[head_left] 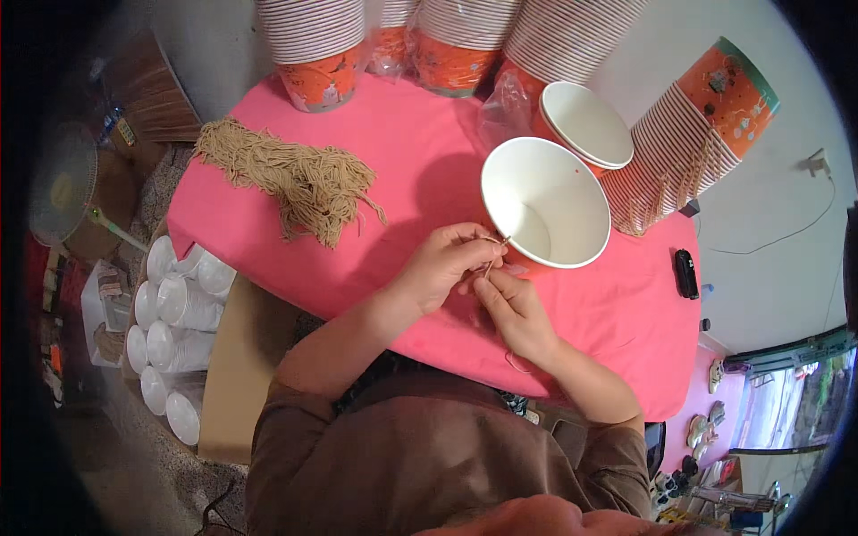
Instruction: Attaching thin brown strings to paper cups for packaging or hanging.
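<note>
My left hand (pixel 440 268) pinches a thin brown cord (pixel 491 265) between thumb and fingertips. Just below it, the thumb and fingers of my right hand (pixel 516 314) are closed on the same cord. Both hands meet at the near left side of a white-lined paper bucket (pixel 573 214), which stands with its mouth tilted toward me. How the cord runs between my fingers is partly hidden. A heap of tan cords (pixel 308 185) lies on the pink cloth to the left.
The pink-covered table (pixel 420 179) holds tall stacks of orange paper buckets (pixel 315 79) at the back. A second bucket (pixel 585 125) sits behind the near one. Cords drape over a leaning stack (pixel 684 147) at right, near a small black object (pixel 685 273). White containers (pixel 188 302) fill a carton at lower left.
</note>
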